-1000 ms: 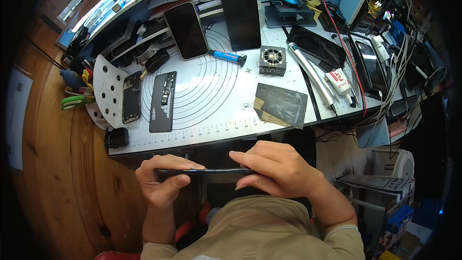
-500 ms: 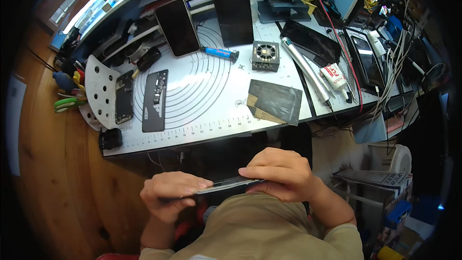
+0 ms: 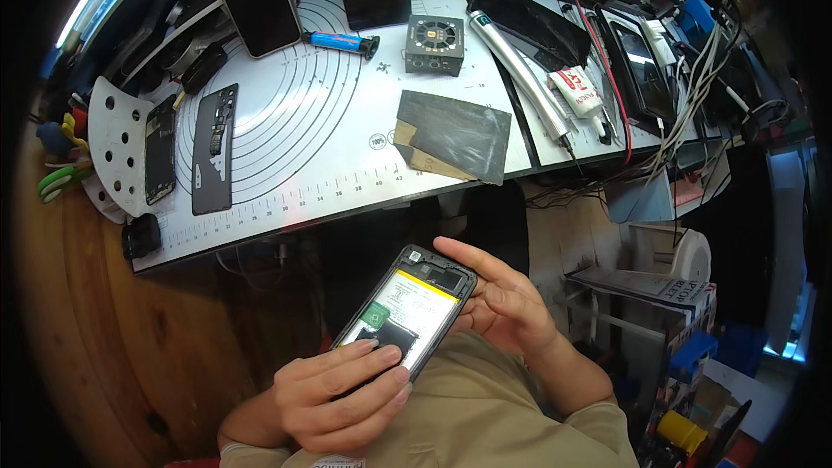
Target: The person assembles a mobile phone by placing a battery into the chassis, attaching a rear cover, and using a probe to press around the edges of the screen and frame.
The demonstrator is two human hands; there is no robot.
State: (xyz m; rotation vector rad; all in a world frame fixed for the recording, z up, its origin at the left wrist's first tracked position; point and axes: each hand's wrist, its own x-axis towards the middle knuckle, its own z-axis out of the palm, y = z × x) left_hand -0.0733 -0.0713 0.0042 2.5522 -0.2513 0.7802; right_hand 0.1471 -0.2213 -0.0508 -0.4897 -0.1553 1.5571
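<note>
A smartphone with its back cover off (image 3: 420,306) is tilted over my lap. Its white battery label, a yellow strip and a green round-cornered patch face up. My left hand (image 3: 351,394) grips its lower end, fingers lying across the battery. My right hand (image 3: 507,308) is at the upper right edge, with the index finger stretched to the top corner and the other fingers curled by the side. On the mat in front lie a dark sanding sheet with a torn brown corner (image 3: 459,137) and a dark phone back cover (image 3: 214,152).
A small square fan unit (image 3: 435,45), a blue tube (image 3: 341,42), a silver pen-shaped tool (image 3: 520,78) and a white glue tube (image 3: 575,92) are on the bench. Dark phones stand at the back. Cables hang at the right, and a holed white holder (image 3: 119,143) stands left.
The phone, earlier held edge-on, is now turned so its open inside faces up. My left hand has shifted onto its lower end, my right along the upper edge. The view has swung right and down.
</note>
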